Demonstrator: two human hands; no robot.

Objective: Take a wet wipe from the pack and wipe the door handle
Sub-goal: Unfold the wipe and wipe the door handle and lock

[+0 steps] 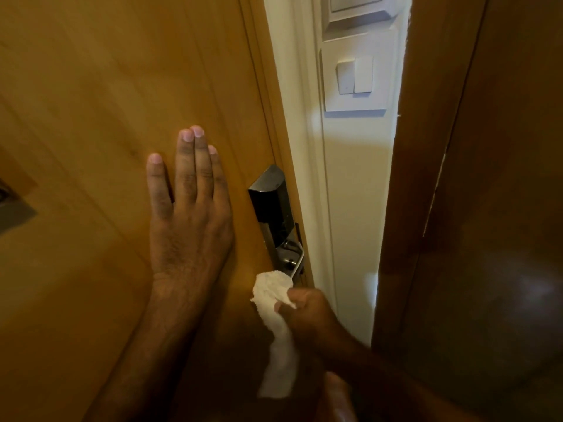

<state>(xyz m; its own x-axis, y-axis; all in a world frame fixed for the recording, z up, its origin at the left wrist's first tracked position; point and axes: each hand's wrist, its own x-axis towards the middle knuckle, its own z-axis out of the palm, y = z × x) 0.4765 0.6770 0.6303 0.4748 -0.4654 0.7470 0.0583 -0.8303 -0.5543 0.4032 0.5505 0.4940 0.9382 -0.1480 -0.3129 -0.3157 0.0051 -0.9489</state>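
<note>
1. Head view: the left hand [189, 214] lies flat and fully open on the wooden door [91, 86], holding nothing, at about 9 o'clock from the lock body [269, 199].
2. The right hand [307, 312] is closed around the wet wipe [274, 300], bunched end touching the door handle [294, 260] from 6 o'clock.
3. The wipe looks light, limp and damp; its tail hangs loose, so a bunched grip near the top suits.
4. The metal handle seems rigid, smooth, likely slick.

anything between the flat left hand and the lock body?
Nothing: in the head view only bare door wood separates the left hand from the lock body.
</note>
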